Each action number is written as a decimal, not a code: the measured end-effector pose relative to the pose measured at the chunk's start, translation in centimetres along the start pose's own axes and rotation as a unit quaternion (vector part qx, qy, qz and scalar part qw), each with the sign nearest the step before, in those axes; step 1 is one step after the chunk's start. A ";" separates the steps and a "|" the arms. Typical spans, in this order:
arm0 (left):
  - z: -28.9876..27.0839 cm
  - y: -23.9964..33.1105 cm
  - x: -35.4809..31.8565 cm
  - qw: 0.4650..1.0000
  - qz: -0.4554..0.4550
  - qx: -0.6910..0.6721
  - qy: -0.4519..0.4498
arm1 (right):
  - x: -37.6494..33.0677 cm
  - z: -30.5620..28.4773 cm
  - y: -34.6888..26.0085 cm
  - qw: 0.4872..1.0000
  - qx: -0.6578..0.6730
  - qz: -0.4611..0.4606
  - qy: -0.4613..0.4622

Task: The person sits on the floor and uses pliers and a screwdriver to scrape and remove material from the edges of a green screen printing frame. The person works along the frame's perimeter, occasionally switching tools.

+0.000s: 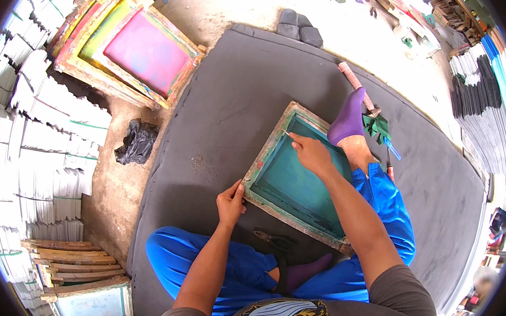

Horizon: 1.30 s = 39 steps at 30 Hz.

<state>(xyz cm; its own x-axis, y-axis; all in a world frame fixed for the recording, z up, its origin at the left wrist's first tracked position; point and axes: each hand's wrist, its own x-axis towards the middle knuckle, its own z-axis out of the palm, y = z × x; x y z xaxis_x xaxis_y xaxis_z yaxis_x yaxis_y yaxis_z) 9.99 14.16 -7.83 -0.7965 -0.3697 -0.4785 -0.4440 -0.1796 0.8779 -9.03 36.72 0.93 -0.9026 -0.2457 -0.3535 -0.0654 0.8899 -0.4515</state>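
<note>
Frame (270, 146) betw mat's (209, 117) L/R edges, mesh (302, 195) on; rim work prob unfinished, amt left unclear. L fingers (232, 194) pinch rim; R fingers (300, 144) hold thin bit (287, 132).

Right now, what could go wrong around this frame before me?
Your right hand reaches over the teal panel, so a slip might mark it. The pliers lie close to the frame and your folded leg, where a shift could knock them. The hammer lies by your purple-socked foot, so it might get kicked.

floor (219, 10): pale, brightly lit | mat (219, 90): dark grey | left: white stacks (48, 172)
</note>
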 end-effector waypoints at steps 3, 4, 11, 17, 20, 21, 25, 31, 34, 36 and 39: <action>0.1 0.0 0.0 1.000 0.004 0.002 0.003 | -0.1 -0.3 -0.5 1.000 -0.021 -0.007 0.003; 0.1 0.1 0.0 1.000 0.005 0.004 0.005 | -0.1 -0.4 -0.7 1.000 -0.025 -0.013 0.003; 0.1 0.3 -0.2 1.000 0.002 0.012 0.004 | 1.2 -0.9 -4.8 0.977 -0.209 0.017 -0.044; 0.6 0.6 -0.2 1.000 0.009 0.021 -0.002 | 3.5 0.1 1.7 0.995 -0.008 -0.096 -0.009; -0.4 -0.5 0.2 0.999 0.011 0.030 0.018 | -0.3 -1.1 -4.2 0.979 -0.171 0.028 -0.105; -0.4 -0.2 0.2 0.999 0.010 0.028 0.013 | 0.0 -0.6 -3.2 0.994 -0.084 0.014 -0.074; 0.4 0.3 0.0 1.000 0.011 0.029 -0.001 | 2.2 2.8 3.3 0.988 0.137 -0.063 0.016; -0.4 0.1 -0.2 1.000 0.009 0.026 0.011 | -0.6 -0.9 -2.2 0.994 -0.081 0.014 -0.068; 0.5 0.4 0.0 1.000 0.013 0.028 0.000 | 1.8 2.6 3.0 0.996 0.070 -0.046 -0.007; 0.3 0.2 -0.1 0.999 0.011 0.032 0.004 | 2.4 3.5 3.8 0.966 0.252 0.028 -0.042; -0.3 0.6 -0.2 0.999 0.011 0.035 0.008 | 1.5 1.5 1.0 0.937 0.318 0.114 -0.083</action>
<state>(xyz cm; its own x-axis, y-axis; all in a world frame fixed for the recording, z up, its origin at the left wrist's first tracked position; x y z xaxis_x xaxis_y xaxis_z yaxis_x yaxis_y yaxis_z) 9.99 13.86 -7.15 -0.7998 -0.3881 -0.4579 -0.4541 -0.1078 0.8844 -9.82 36.68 -1.30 -0.7802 -0.1800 -0.5991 0.4363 0.5298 -0.7273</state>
